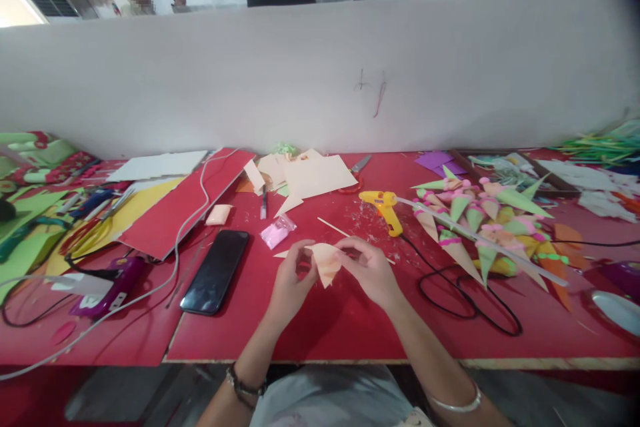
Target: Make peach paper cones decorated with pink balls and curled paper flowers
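Observation:
A small cream paper piece [326, 263], curved and pointed at the bottom, is held between my two hands above the red table. My left hand [296, 271] pinches its left side. On its right edge, the thumb and fingers of my right hand [369, 268] are closed. A thin stick [333, 227] lies just behind the hands. To the left of them is a small bag of pink material [278, 232]. The yellow hot glue gun [385, 209] rests behind my right hand, with a long glue stick [465, 233] extending from its rear.
Several paper cones [473, 213] with pink trim are heaped at the right. A black phone [215, 273] lies at left, beside a purple power strip [107, 287] and white cable [176, 240]. Cream paper sheets [323, 175], scissors [360, 165] and a cutter knife [263, 202] sit behind. A white partition [280, 80] bounds the table.

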Demonstrator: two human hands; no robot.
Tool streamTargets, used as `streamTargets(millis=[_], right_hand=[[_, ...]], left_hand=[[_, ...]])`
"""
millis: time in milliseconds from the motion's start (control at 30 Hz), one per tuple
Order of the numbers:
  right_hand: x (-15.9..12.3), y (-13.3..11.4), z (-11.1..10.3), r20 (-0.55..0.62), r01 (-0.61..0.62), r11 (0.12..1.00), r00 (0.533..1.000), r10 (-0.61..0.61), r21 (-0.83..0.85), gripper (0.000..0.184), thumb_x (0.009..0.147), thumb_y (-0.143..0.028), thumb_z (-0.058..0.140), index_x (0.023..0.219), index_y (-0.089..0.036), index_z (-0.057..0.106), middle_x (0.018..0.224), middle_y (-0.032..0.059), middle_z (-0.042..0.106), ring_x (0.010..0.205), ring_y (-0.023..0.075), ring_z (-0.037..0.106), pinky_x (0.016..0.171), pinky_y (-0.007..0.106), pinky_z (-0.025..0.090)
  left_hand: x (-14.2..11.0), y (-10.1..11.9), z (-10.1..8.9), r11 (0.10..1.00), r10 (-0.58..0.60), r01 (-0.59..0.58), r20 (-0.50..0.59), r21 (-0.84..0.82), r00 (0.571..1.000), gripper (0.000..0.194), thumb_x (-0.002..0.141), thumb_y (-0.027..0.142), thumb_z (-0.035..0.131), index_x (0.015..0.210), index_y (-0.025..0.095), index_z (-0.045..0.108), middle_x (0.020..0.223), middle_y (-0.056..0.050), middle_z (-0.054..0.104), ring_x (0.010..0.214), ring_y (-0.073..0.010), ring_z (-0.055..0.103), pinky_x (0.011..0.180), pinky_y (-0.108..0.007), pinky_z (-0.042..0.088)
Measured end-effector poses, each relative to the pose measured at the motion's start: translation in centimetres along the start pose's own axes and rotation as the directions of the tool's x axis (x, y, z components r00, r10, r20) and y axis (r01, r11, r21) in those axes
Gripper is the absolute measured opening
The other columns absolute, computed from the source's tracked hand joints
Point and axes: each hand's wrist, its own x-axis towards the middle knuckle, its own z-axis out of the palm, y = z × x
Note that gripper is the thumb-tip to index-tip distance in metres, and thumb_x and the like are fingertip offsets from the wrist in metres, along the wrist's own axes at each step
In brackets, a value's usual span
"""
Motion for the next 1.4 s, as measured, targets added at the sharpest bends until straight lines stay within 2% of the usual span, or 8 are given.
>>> streamTargets(millis=[133, 233, 433, 700, 933, 1067, 1200, 1400], right_hand=[[0.1, 0.1, -0.3, -0.065, 0.035, 0.999, 0.997, -0.037, -0.032, 0.005, 0.072, -0.022, 0.058, 0.074, -0.019, 0.061, 0.082, 0.0020, 0.059, 0.080, 0.0145, 0.056, 0.070, 0.025, 0.046], [0.0, 0.0, -0.4, -0.105, 0.033, 0.998, 0.994, -0.039, -0.051, 0.005, 0.073, -0.022, 0.057, 0.074, -0.019, 0.061, 0.081, 0.0017, 0.059, 0.080, 0.0144, 0.056, 0.070, 0.025, 0.046], [-0.3, -0.3, 0.1, -0.122, 0.039, 0.997, 0.991, -0.047, -0.064, 0.008, 0.075, -0.025, 0.055, 0.077, -0.020, 0.061, 0.084, 0.0034, 0.059, 0.082, 0.0159, 0.056, 0.068, 0.026, 0.046], [-0.6, -0.1, 0.3, -0.051, 0.141, 0.986, 0.988, -0.145, -0.084, 0.006, 0.076, -0.023, 0.055, 0.077, -0.020, 0.061, 0.090, 0.0056, 0.056, 0.090, 0.0173, 0.055, 0.074, 0.029, 0.048], [-0.7, -0.3, 0.2, -0.010, 0.162, 0.971, 0.986, -0.166, -0.174, 0.006, 0.076, -0.020, 0.054, 0.077, -0.021, 0.060, 0.094, 0.0049, 0.055, 0.091, 0.0172, 0.055, 0.073, 0.028, 0.049], [-0.6, 0.1, 0.5, -0.092, 0.060, 0.997, 0.994, -0.064, -0.049, 0.014, 0.074, -0.025, 0.057, 0.087, -0.020, 0.057, 0.090, 0.0041, 0.058, 0.085, 0.0166, 0.058, 0.073, 0.028, 0.049], [-0.5, 0.4, 0.3, -0.094, -0.090, 0.995, 0.992, 0.085, -0.048, 0.015, 0.073, -0.031, 0.057, 0.080, -0.018, 0.058, 0.080, 0.0044, 0.062, 0.076, 0.0173, 0.060, 0.069, 0.029, 0.048], [-0.3, 0.3, 0.0, -0.079, -0.074, 0.997, 0.994, 0.072, -0.018, 0.013, 0.072, -0.029, 0.059, 0.079, -0.018, 0.060, 0.080, 0.0034, 0.063, 0.076, 0.0167, 0.060, 0.070, 0.028, 0.049]], left_hand=[[0.0, 0.1, 0.0, 0.999, 0.034, -0.031, -0.107, 0.034, 0.994, 0.028, 0.075, 0.020, 0.051, 0.103, 0.021, 0.046, 0.090, -0.002, 0.053, 0.081, -0.0123, 0.054, 0.072, -0.023, 0.044], [-0.3, 0.7, -0.1, 0.995, 0.050, -0.035, -0.174, 0.093, 0.983, 0.011, 0.078, 0.023, 0.048, 0.088, 0.019, 0.050, 0.084, -0.002, 0.055, 0.079, -0.0126, 0.053, 0.071, -0.023, 0.042], [-0.7, 1.9, 0.4, 0.995, -0.029, 0.035, -0.067, 0.090, 0.997, 0.016, 0.077, 0.029, 0.051, 0.069, 0.015, 0.053, 0.063, 0.001, 0.052, 0.062, -0.0108, 0.048, 0.061, -0.021, 0.039], [-0.4, 1.6, 0.7, 0.980, -0.199, 0.197, -0.134, -0.028, 0.971, 0.022, 0.071, 0.034, 0.057, 0.071, 0.013, 0.061, 0.060, 0.001, 0.059, 0.059, -0.0124, 0.053, 0.057, -0.021, 0.040], [-0.5, 1.5, 0.8, 0.987, -0.164, 0.162, -0.198, -0.026, 0.966, 0.019, 0.070, 0.032, 0.059, 0.070, 0.014, 0.064, 0.067, -0.001, 0.064, 0.064, -0.0129, 0.056, 0.062, -0.022, 0.042], [-0.5, 1.5, 0.7, 0.990, -0.137, 0.138, -0.195, -0.010, 0.971, 0.018, 0.071, 0.031, 0.059, 0.068, 0.014, 0.063, 0.064, 0.000, 0.062, 0.061, -0.0122, 0.054, 0.059, -0.021, 0.042], [-0.5, 1.4, 0.7, 0.990, -0.139, 0.140, -0.198, -0.011, 0.970, 0.016, 0.071, 0.030, 0.059, 0.070, 0.014, 0.063, 0.064, 0.000, 0.061, 0.058, -0.0114, 0.053, 0.056, -0.021, 0.042], [-0.5, 1.4, 0.6, 0.988, -0.156, 0.153, -0.151, -0.033, 0.976, 0.017, 0.071, 0.030, 0.058, 0.071, 0.015, 0.064, 0.067, 0.000, 0.063, 0.063, -0.0133, 0.056, 0.060, -0.022, 0.044]])
